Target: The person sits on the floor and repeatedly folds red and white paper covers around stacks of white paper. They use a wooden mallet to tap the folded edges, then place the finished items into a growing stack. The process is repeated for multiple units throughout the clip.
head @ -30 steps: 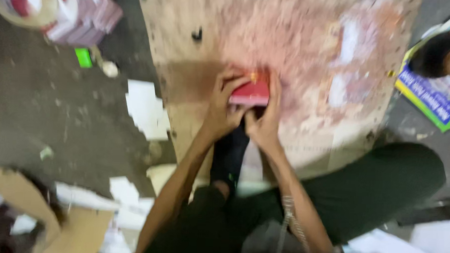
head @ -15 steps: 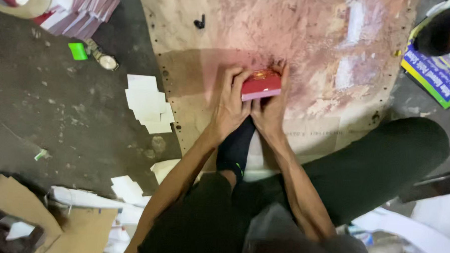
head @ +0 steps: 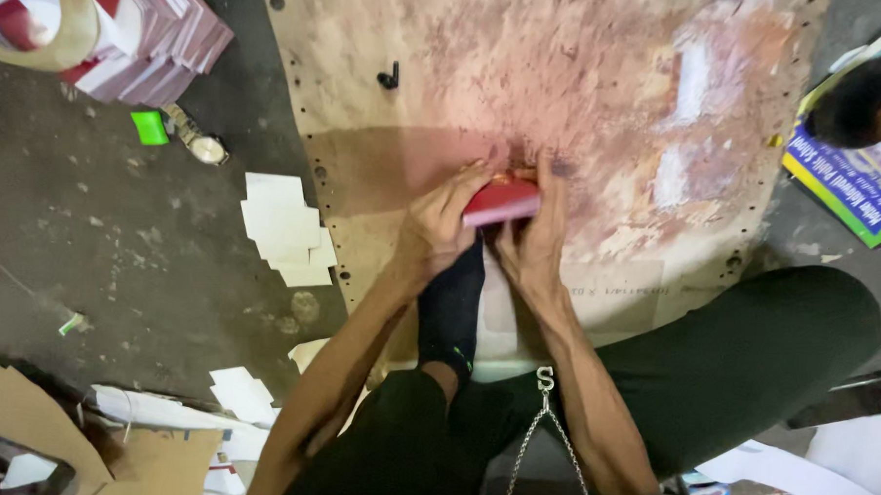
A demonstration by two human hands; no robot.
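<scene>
Both hands were clamped on a small red flat card-like booklet (head: 502, 202), pressed down on the stained, pink-smeared plywood board (head: 602, 97) lying on the floor, roughly dead centre of the view. Left hand (head: 439, 228) gripped its 9 o'clock end, fingers curled over the top edge; right hand (head: 533, 243) gripped the 3 o'clock end, thumb along the near edge. Grip on both sides was narrow and closed on the booklet.

Risks as I judged them:
- The foot in a black sock (head: 450, 311) sat just at 6 o'clock of the booklet, between the wrists. Any slip toward the body would have driven the booklet or knuckles into it.
- The board looked wet or tacky with pink residue; the booklet could have picked up smears or stuck.
- The silver chain with its pendant (head: 543, 380) hung at 6 o'clock and could have swung into the work.
- Loose white paper squares (head: 285, 227) at 9 o'clock, on the dark concrete floor (head: 118, 246), were near the left elbow; a sweep would have scattered them.
- The small black peg (head: 389, 77) at 11 o'clock was well apart, low risk.
</scene>
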